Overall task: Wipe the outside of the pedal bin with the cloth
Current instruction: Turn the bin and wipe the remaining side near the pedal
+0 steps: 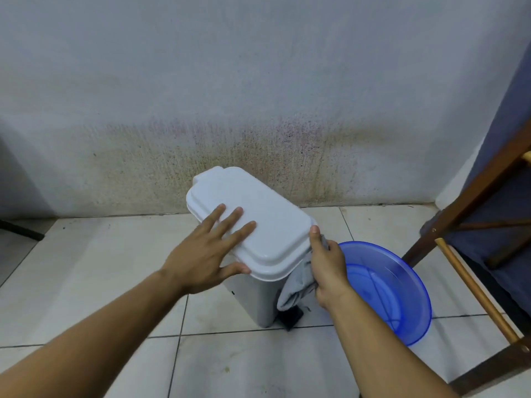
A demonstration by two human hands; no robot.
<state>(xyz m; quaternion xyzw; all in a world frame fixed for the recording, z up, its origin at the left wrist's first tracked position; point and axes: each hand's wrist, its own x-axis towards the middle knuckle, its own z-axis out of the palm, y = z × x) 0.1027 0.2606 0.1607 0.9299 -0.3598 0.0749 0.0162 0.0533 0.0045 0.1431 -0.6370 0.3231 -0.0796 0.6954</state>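
Left hand (201,258) lies flat, fingers straight, on the pedal bin (253,222) lid mid-frame; right hand (326,268) grips the grey cloth (293,291) against its side.

The cloth (293,291) hung partly hidden behind the right hand (327,265) and the lid (258,214), covering most of the pedal (293,318); the right edge cut off the wooden frame (471,196).

place: home utility corner | cues: tiled floor (86,268), stained wall (258,139), blue basin (413,282), wooden rack (475,289)
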